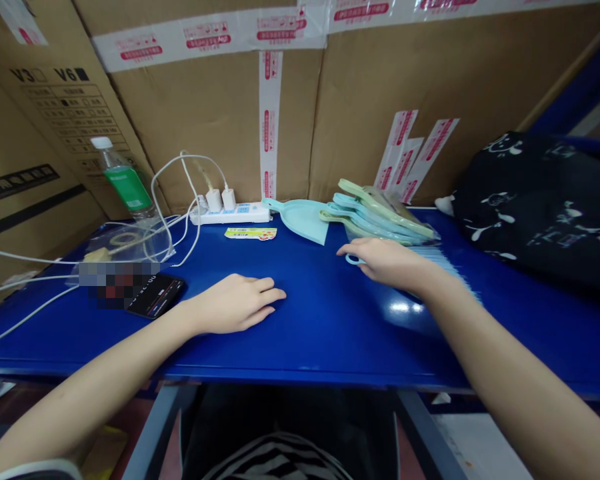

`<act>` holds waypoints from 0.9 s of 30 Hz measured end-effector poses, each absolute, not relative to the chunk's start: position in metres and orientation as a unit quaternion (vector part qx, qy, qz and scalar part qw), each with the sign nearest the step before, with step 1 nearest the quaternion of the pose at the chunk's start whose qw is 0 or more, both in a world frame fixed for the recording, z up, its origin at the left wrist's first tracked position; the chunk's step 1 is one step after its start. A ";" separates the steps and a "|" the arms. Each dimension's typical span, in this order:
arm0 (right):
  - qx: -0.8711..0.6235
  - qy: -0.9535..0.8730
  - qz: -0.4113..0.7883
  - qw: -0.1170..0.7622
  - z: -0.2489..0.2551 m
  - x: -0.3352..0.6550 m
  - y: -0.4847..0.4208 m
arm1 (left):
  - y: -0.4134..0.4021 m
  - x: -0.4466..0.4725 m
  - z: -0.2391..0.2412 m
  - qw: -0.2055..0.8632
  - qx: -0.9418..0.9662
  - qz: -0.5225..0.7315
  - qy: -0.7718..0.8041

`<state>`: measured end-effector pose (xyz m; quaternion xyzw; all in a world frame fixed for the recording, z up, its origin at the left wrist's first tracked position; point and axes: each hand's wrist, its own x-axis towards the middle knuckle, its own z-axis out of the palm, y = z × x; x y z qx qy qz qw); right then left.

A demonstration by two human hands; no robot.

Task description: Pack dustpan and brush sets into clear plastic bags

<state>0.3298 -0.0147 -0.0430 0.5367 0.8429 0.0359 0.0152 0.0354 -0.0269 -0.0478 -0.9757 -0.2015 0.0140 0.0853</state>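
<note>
My left hand lies palm down on the blue tabletop, its fingers loosely stretched out, with nothing in it. Over to the right, my right hand closes on the handle of a light blue hand brush. The handle's looped end pokes out below my fingers, while the bristles spread to the right behind my wrist; my hand hides most of the handle. Beyond and between my hands, a light blue dustpan lies flat. Behind my right hand is a stack of green and blue dustpans in clear plastic wrapping.
A white power strip with plugs and looping cables sits at the back left, beside a green-labelled bottle. A phone lies left of my left hand. A yellow-green label strip and a black patterned bag are also there. Cardboard boxes wall the back.
</note>
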 end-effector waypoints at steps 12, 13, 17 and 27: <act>0.537 0.843 0.012 -0.015 -0.044 0.322 -0.015 | -0.024 0.040 -0.053 0.122 -0.967 0.013 -0.222; 0.542 0.840 0.012 -0.009 -0.043 0.322 -0.015 | -0.023 0.042 -0.055 0.136 -0.963 0.012 -0.232; 0.531 0.846 0.024 -0.035 -0.044 0.318 -0.013 | -0.015 0.055 -0.058 0.203 -0.938 0.035 -0.277; 0.494 0.863 0.024 -0.102 -0.053 0.314 -0.011 | 0.016 0.125 -0.050 0.210 -0.896 0.026 -0.390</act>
